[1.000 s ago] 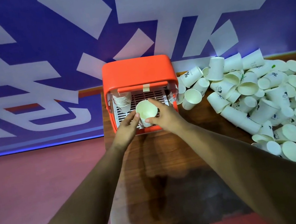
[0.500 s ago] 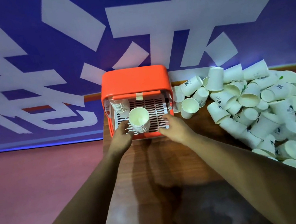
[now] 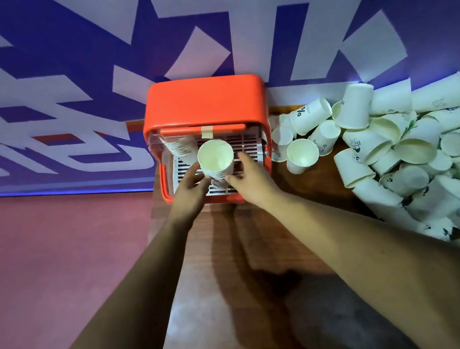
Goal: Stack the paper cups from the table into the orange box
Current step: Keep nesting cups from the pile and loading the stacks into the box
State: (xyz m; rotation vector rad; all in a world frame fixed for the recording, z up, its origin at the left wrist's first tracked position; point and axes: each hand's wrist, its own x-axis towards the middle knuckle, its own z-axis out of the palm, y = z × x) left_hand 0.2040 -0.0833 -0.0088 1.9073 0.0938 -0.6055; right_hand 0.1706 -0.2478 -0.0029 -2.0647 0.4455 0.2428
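Currently, a stack of paper cups [image 3: 216, 158] stands upright, mouth up, on the white slatted floor [image 3: 248, 144] of the orange box [image 3: 203, 103], near the middle of its open front. A second stack [image 3: 177, 147] sits in the back left corner of the same box. Both hands reach into the opening and flank the lower part of the front stack. The left hand [image 3: 189, 189] lies at the stack's left with its fingers fairly straight and slightly spread. Their tips are at or against the cups' side, though blur hides the exact contact. The right hand [image 3: 250, 177] lies at the stack's right, with its thumb pointing toward the base and its other fingers reaching up beside the cups, parted from the thumb. Whether they pinch the stack I cannot tell. The box stands at the far end of a wooden table [image 3: 234, 248], against a purple wall [image 3: 53, 36] with large white shapes. Just to the right of the box, a loose pile of paper cups [image 3: 397, 143] covers the table, most lying on their sides, some with small printed marks.
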